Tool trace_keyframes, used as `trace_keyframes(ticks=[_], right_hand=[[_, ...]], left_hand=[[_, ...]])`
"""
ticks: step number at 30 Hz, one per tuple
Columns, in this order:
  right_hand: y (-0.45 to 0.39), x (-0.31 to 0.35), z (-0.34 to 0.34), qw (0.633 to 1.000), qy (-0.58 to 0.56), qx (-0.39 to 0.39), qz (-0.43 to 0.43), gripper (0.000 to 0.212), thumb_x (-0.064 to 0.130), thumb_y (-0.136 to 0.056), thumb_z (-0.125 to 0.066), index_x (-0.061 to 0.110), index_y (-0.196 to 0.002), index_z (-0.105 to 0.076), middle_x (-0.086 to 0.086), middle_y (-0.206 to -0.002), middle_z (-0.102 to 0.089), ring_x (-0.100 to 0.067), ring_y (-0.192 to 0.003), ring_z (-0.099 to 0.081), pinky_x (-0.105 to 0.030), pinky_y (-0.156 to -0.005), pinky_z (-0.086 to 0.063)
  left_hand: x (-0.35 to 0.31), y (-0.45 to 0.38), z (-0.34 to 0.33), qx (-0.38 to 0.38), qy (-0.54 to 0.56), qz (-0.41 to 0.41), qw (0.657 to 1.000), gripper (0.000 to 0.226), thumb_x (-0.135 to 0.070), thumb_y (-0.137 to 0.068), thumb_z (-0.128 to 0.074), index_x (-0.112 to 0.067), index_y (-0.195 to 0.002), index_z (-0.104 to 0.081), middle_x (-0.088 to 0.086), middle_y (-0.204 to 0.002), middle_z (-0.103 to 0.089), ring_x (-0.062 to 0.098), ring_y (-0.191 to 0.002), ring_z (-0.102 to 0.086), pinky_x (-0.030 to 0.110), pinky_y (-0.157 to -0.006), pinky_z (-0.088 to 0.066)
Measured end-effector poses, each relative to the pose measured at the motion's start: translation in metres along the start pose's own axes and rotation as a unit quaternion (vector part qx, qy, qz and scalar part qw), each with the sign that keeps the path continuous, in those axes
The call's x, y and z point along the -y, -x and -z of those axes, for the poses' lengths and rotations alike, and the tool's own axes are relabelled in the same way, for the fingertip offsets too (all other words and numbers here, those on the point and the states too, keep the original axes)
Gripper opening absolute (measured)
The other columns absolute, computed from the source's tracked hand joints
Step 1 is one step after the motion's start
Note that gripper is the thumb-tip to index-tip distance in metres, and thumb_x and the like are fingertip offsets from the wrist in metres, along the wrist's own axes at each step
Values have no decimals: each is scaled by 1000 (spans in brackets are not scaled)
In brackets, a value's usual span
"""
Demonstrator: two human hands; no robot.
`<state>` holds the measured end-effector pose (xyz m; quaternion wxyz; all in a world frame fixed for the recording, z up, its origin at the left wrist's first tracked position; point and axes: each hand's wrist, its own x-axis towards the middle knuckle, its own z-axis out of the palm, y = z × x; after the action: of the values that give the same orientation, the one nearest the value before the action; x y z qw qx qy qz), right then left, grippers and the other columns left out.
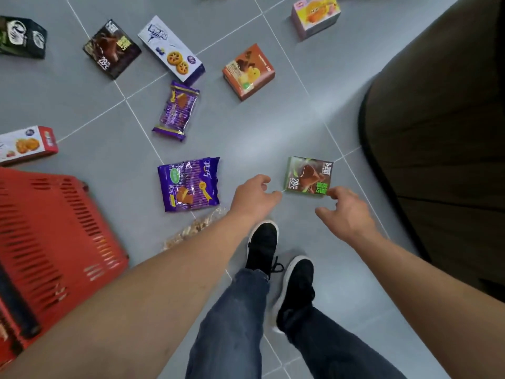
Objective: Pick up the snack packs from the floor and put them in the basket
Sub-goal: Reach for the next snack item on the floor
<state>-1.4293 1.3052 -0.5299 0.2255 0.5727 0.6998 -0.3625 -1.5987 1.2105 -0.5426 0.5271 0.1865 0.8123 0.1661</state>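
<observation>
Both hands reach toward the green snack box (pixel 309 176), which lies flat on the grey tiled floor (pixel 273 127). The left hand (pixel 255 196) is just beside the box's near-left corner, fingers loosely curled, holding nothing. The right hand (pixel 345 212) is at the near-right corner, fingers loosely curled; contact cannot be determined. The red basket (pixel 52 228) stands at far left. Two purple biscuit bags (pixel 189 183) lie between basket and box.
</observation>
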Motion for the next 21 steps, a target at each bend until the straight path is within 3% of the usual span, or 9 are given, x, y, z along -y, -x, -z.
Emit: trace_keyframes(ticks=[11, 17, 21], right_hand=[[-160, -78, -65, 997, -48, 35, -52, 57, 30, -82, -70, 11, -132, -51, -11, -132, -55, -28, -117, -55, -37, -98, -45], [-242, -109, -103, 978, -152, 51, -130, 81, 27, -78, -76, 11, -145, -34, -10, -141, -49, -29, -129, -48, -35, -105, -39], [-264, -115, -114, 962, -206, 84, -157, 88, 47, -46, -73, 21, -128, -52, 1, -118, -66, -23, -109, -62, -37, -98, -49]], left_hand=[[8, -145, -91, 4, -6, 51, 999, 59, -32, -88, -67, -15, -142, -50, 8, -137, -59, 24, -125, -56, 34, -104, -44], [29, -217, -144, 21, 29, 92, 995, 59, -25, -88, -68, -10, -141, -48, 9, -138, -58, 26, -126, -55, 37, -105, -44], [35, -236, -163, 32, 52, 104, 993, 56, -30, -72, -70, -16, -125, -59, 4, -117, -69, 25, -109, -65, 39, -97, -51]])
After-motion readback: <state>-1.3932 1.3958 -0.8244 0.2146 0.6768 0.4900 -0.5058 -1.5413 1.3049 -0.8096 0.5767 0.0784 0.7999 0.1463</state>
